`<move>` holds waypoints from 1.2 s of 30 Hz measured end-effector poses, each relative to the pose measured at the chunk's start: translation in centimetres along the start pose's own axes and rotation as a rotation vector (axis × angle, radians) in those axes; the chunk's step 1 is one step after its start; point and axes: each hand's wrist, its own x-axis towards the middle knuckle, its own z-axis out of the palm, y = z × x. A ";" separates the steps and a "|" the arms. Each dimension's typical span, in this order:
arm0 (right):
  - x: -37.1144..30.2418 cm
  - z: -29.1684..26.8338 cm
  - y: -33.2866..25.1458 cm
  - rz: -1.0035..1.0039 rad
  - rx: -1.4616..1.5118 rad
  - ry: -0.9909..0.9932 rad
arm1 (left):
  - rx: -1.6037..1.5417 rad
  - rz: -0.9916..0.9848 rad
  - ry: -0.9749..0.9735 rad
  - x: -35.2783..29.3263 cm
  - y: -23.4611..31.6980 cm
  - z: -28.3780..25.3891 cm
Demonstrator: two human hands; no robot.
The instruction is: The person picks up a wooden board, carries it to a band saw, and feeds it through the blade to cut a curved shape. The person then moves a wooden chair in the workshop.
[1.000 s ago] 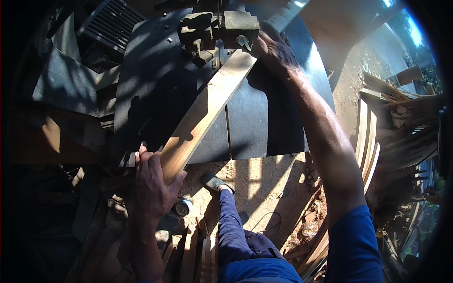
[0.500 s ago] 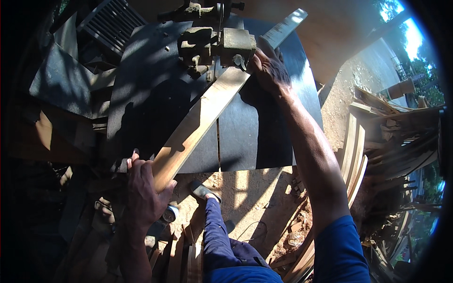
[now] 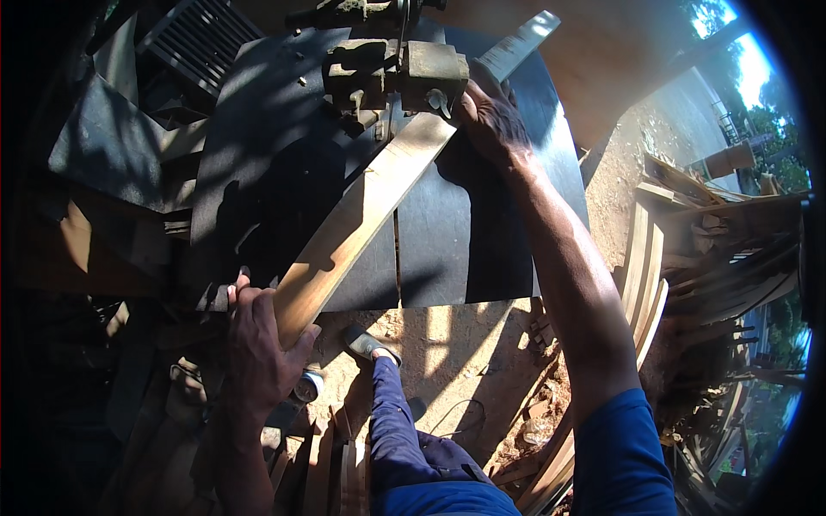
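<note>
At your far left stands a dark slatted panel [image 3: 200,45]. Your left hand [image 3: 262,357] pinches the near end of the board [image 3: 366,215] between thumb and fingers. The board lies slantwise across the dark table [image 3: 439,249], running up and right, partly hidden by the metal block [image 3: 433,64]. Just beside that block, your right hand [image 3: 495,125] rests on the board; its fingertips are hidden, so I can't tell how tightly they close. Farther right lean long wood strips [image 3: 641,258].
</note>
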 end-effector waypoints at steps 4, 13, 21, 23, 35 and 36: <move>0.1 0.1 0.1 0.015 0.022 -0.008 | -0.001 -0.003 -0.018 0.2 0.4 -0.4; 0.0 -0.2 0.0 0.054 0.029 -0.042 | -0.007 -0.035 -0.023 0.3 0.6 -0.3; 0.2 0.4 0.2 -0.027 0.006 -0.021 | -0.047 -0.077 -0.039 0.1 0.4 -0.4; 0.1 0.1 0.2 0.035 0.032 -0.037 | -0.052 -0.078 -0.034 0.2 0.2 -0.5; 0.2 -0.1 -0.1 0.036 0.052 -0.041 | -0.064 -0.040 -0.043 0.4 0.1 -0.2; 0.2 -0.2 -0.1 0.029 0.047 -0.038 | -0.049 -0.052 -0.034 0.3 0.1 -0.2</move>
